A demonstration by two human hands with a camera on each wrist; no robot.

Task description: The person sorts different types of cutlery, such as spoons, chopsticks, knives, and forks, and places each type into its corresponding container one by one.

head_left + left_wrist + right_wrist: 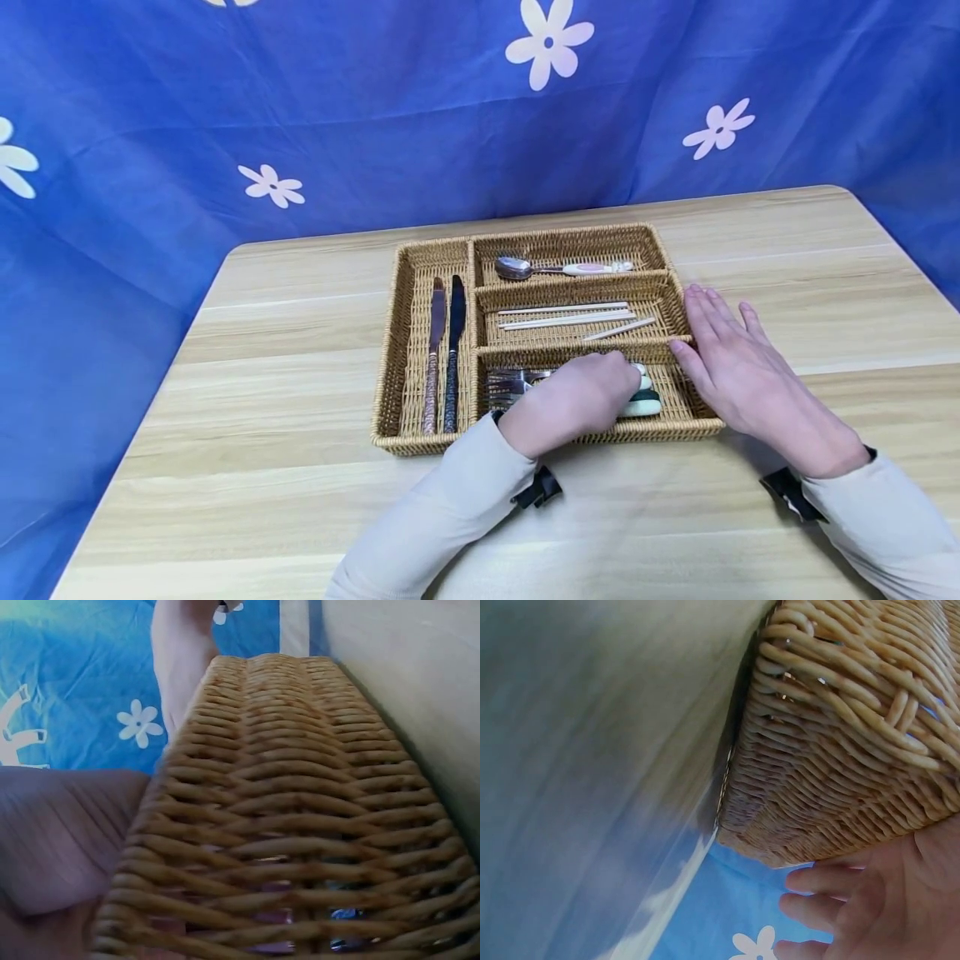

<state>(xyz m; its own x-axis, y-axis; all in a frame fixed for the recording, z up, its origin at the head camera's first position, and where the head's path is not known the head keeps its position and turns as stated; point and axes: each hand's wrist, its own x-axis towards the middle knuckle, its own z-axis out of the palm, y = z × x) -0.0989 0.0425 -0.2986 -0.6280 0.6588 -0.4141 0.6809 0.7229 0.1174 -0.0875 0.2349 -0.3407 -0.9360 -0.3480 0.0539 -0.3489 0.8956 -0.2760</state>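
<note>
In the head view, a wicker cutlery tray (433,447) lies on the table. My left hand (576,393) reaches into its front compartment, fingers curled down around the handle of a fork; the fingertips are hidden. Several forks (512,385) lie there, tines to the left, with pale and dark green handle ends (642,407) showing past the hand. My right hand (738,371) rests against the tray's right side, fingers straight and thumb at the rim. The right wrist view shows those fingers (821,909) along the woven wall (802,772). The left wrist view shows mostly the front wall (285,787).
Two knives (453,358) lie in the left compartment. A spoon (517,267) with a white and pink handle occupies the back one, and several white chopsticks (566,319) the middle one. Behind the wooden table (247,400) hangs a blue flowered cloth (405,108).
</note>
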